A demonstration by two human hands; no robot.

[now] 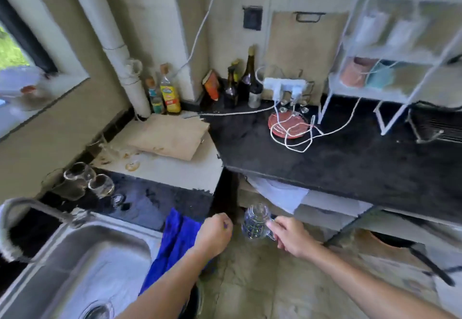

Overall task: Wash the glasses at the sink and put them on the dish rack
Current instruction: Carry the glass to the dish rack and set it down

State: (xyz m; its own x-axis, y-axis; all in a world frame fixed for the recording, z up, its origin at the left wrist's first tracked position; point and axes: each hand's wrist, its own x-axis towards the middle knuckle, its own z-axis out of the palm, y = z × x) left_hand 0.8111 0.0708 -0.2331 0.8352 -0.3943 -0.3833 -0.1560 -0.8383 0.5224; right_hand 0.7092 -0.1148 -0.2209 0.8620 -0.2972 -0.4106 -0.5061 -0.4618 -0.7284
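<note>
Right hand [287,233] grips glass mug [255,222] by handle. Left hand [216,233] curled over blue cloth [172,241] beside sink [75,256]; grasp unclear.

A lived-in home kitchen: a stainless-steel sink [82,263] with its tap [22,208] is set into a black stone counter [350,168]. Drinking glasses [80,181] stand along the counter's back edge beside the sink, and a blue cloth [172,241] hangs over its front edge. Cooking-oil bottles [170,93] and dark glass bottles [246,78] crowd the counter's far corner, near a power strip [285,84] and a white wire shelf [400,88] holding cups [355,72].
</note>
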